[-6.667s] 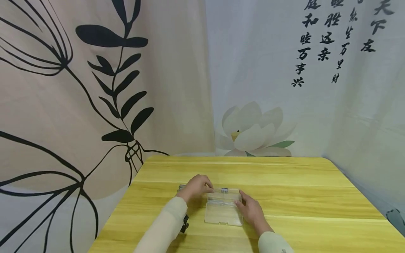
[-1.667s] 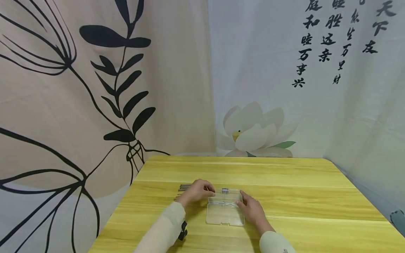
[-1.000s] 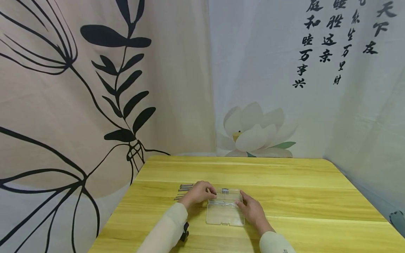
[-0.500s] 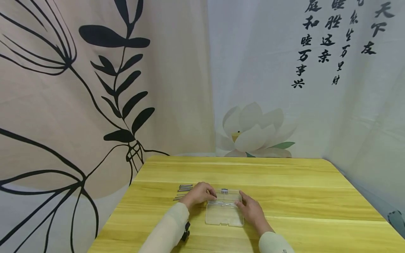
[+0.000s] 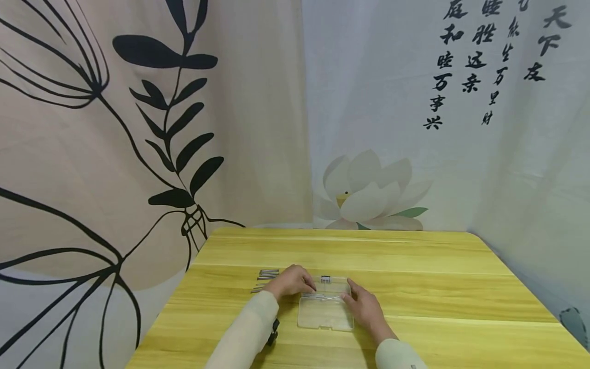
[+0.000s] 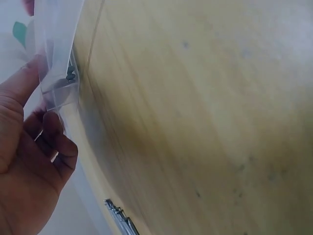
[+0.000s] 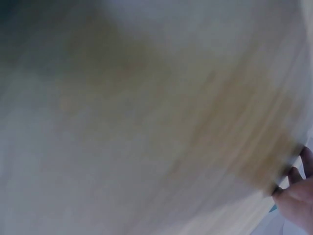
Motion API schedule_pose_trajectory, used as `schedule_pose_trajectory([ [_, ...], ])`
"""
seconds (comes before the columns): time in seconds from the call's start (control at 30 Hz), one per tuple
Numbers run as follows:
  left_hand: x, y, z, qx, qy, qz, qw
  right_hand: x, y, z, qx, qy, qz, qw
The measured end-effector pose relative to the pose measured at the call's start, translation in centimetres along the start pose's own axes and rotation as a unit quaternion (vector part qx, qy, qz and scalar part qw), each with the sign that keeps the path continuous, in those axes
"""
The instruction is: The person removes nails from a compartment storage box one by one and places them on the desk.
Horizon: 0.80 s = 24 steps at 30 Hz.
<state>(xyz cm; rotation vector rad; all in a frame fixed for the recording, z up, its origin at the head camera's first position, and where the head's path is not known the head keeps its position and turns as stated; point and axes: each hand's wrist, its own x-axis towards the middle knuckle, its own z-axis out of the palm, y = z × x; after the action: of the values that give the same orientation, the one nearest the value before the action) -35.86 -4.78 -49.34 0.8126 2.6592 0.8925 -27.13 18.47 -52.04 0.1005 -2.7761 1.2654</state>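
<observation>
We see a clear flat rectangular plastic case (image 5: pixel 325 310) lying near the front edge of the yellow wooden table (image 5: pixel 415 287). Left hand (image 5: pixel 290 281) pinches the case's far left corner, fingers curled. Right hand (image 5: pixel 364 307) rests along its right side; grip unclear. Thin grey metal rods (image 5: pixel 265 277) lie just left of the left hand.

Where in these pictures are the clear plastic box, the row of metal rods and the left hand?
clear plastic box (image 5: pixel 325 315), head view, near half of its floor
metal rods (image 5: pixel 267 273), head view, middle of the row
left hand (image 5: pixel 290 281), head view, back of hand
</observation>
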Motion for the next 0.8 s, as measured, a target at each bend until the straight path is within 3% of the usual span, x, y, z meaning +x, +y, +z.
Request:
schedule_pose_trajectory([
  [0.3,0.55,0.15,0.09,0.074,-0.011,0.013,0.9971,0.13,0.01,0.05,0.0,-0.002,0.004,1.0],
  [0.6,0.67,0.17,0.17,0.065,-0.014,0.011,0.9977,0.15,0.01,0.01,-0.005,0.0,0.002,1.0],
  [0.8,0.82,0.24,0.03,0.098,-0.024,0.026,0.9946,0.05,-0.09,-0.14,-0.011,0.002,-0.008,1.0],
])
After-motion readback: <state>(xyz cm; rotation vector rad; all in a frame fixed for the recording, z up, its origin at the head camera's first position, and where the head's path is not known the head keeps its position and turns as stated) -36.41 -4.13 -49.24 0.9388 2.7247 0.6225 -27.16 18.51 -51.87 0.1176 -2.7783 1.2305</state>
